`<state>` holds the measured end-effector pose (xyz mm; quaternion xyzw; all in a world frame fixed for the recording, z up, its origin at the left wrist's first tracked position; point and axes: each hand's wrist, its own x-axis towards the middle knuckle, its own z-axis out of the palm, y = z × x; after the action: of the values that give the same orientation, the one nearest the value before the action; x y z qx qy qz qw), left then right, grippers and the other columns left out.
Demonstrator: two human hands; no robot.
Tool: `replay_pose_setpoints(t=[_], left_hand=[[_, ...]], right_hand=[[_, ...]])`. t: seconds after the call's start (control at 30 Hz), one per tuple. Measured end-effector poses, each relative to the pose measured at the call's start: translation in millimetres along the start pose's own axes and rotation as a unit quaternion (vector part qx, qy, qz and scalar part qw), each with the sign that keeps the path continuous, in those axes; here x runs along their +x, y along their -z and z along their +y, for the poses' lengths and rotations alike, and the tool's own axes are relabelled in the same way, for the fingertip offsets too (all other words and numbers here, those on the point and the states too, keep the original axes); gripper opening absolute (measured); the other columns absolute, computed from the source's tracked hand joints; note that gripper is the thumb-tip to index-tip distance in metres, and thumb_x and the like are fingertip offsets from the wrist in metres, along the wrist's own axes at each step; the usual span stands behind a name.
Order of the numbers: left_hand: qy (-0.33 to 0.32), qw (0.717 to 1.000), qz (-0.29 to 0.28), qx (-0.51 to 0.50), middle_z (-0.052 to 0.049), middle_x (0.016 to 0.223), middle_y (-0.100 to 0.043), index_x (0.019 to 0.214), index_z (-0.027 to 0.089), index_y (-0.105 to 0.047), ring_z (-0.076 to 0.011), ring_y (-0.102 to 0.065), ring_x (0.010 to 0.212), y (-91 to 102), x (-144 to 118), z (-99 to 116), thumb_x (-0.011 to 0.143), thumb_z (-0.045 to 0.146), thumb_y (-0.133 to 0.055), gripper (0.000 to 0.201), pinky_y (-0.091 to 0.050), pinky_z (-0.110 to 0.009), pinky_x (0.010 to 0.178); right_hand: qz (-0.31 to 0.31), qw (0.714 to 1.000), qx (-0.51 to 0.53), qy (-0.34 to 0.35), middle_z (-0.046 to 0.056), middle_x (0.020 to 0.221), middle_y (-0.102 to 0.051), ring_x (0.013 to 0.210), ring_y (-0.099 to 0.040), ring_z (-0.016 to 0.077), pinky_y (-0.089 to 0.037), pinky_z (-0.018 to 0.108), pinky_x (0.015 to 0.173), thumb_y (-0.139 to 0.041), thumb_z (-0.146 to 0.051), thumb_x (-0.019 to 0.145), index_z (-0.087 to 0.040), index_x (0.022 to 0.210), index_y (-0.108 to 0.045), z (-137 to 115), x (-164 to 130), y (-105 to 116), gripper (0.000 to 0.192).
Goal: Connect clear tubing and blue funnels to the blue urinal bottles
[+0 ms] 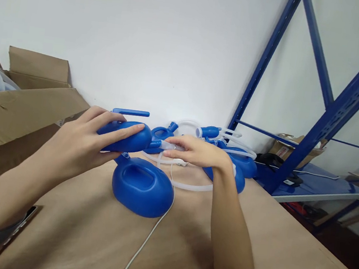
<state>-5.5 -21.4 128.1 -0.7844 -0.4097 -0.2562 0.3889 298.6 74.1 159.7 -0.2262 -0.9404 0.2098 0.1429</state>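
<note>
My left hand (100, 135) is wrapped around a blue plastic urinal bottle (133, 136), held up over the table. A flat blue bar (131, 112) shows above that bottle. From its right end a narrow blue spout (154, 144) meets a clear hose (166, 145). My right hand (190, 149) has its fingers closed on the hose near this joint; how far the hose covers the spout I cannot tell. Just below, a second blue urinal bottle (145, 189) with a moulded handle opening lies on the table.
Behind my right hand are several more blue bottles (245, 164) with clear hoses (192, 187). A white cord (143, 244) crosses the brown table (184, 250). An open cardboard box (34, 104) stands left. A blue metal rack (319, 126) rises at right, before the white wall.
</note>
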Motion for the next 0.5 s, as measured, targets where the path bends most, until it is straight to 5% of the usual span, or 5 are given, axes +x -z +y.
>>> replay_pose_setpoints(t=[0.13,0.4,0.43,0.5], left_hand=[[-0.054,0.994,0.092,0.019,-0.008,0.117,-0.072,0.159,0.037,-0.041,-0.0291,-0.063,0.103,10.3,2,3,0.095,0.041,-0.066,0.069,-0.057,-0.039,0.079],[-0.113,0.966,0.226,0.051,-0.009,0.108,-0.079,0.153,0.029,-0.054,-0.035,-0.066,0.092,18.0,-5,1,0.069,0.044,-0.088,0.092,-0.06,-0.05,0.076],[-0.097,0.968,0.229,0.038,-0.006,0.109,-0.08,0.149,0.034,-0.058,-0.034,-0.068,0.092,17.5,-8,-1,0.067,0.045,-0.09,0.089,-0.06,-0.05,0.078],[0.043,0.969,0.23,-0.075,0.001,0.104,-0.082,0.126,0.046,-0.074,-0.0326,-0.07,0.092,14.9,-14,-4,0.057,0.046,-0.095,0.072,-0.059,-0.053,0.087]], right_hand=[[-0.003,1.0,-0.011,0.02,-0.005,0.066,-0.04,0.061,-0.038,0.0113,-0.029,0.027,0.058,-0.054,-0.053,0.102,-0.019,0.075,-0.051,-15,3,-4,0.043],[0.016,0.995,-0.091,0.045,-0.005,0.06,-0.045,0.055,-0.039,0.0096,-0.025,0.028,0.059,-0.05,-0.044,0.105,-0.017,0.074,-0.053,-38,1,-14,0.041],[0.018,0.993,-0.098,0.056,-0.005,0.06,-0.045,0.055,-0.04,0.0096,-0.025,0.028,0.058,-0.05,-0.044,0.105,-0.017,0.075,-0.055,-40,0,-14,0.04],[0.022,0.991,-0.102,0.085,-0.006,0.059,-0.045,0.053,-0.04,0.0094,-0.025,0.028,0.058,-0.051,-0.045,0.105,-0.016,0.08,-0.061,-43,-1,-15,0.039]])
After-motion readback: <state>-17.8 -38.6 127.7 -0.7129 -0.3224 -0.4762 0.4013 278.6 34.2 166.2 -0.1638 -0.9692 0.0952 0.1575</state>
